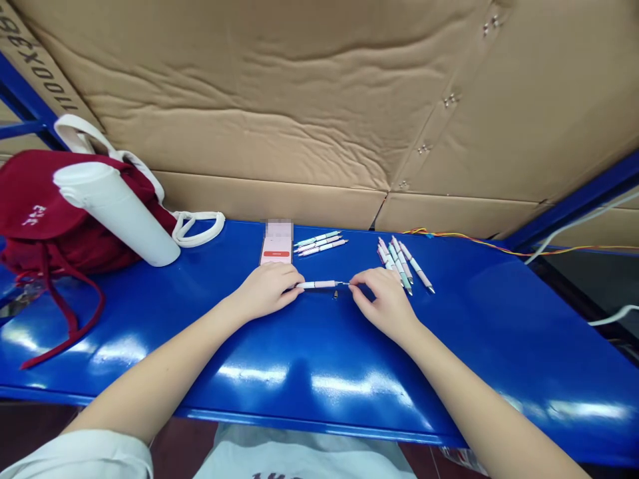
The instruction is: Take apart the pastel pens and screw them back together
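Note:
A pale pink and white pen (319, 285) lies level between my hands, just above the blue table. Its rear end is pinched in the closed fingers of my left hand (269, 291). From the pen's front a thin refill (345, 284) sticks out, and the fingertips of my right hand (384, 301) pinch its end. Below the pen's front end, a small dark cone-shaped pen tip (335, 295) rests on the table. Behind my left hand lies a phone (277, 243) with a lit screen, its near end partly hidden by that hand.
Several pens (320, 244) lie behind the held one, and another group of pens (403, 265) sits beyond my right hand. At left, a white bottle (117, 213) leans on a red bag (30, 193). Cardboard (279, 146) walls the back of the blue table (299, 346); wires (474, 241) run along the right.

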Demonstrator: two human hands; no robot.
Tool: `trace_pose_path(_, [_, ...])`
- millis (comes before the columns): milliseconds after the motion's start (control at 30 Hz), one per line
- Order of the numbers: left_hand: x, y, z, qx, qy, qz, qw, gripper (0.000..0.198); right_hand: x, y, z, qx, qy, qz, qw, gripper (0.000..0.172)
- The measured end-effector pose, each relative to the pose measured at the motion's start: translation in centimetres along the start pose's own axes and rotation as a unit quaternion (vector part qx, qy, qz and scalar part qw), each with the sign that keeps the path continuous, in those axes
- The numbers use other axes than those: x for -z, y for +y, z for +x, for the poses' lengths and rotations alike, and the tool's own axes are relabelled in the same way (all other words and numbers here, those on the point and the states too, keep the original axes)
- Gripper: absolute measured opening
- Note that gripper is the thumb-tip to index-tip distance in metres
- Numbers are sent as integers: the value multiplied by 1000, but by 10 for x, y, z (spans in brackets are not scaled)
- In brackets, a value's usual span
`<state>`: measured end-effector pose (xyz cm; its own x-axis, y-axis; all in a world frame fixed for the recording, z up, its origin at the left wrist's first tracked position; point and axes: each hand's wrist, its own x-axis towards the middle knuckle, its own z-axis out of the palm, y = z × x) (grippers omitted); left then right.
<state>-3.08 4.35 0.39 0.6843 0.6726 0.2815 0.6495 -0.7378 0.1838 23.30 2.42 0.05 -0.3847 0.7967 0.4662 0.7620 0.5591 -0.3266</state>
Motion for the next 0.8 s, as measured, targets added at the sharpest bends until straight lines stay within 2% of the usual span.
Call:
trace_pose_path(467, [-2, 4, 1, -14, -2, 11, 1000, 24, -4, -2, -1, 26, -19, -8, 999, 11])
trace_pose_path(633, [-4, 7, 1, -18, 3, 15, 1000, 21, -9, -2, -2, 31, -60, 35, 997, 13])
trace_pose_path(800, [-2, 8, 2, -21, -2, 21, 1000, 22, -12, -2, -2, 21, -58, 78, 995, 13])
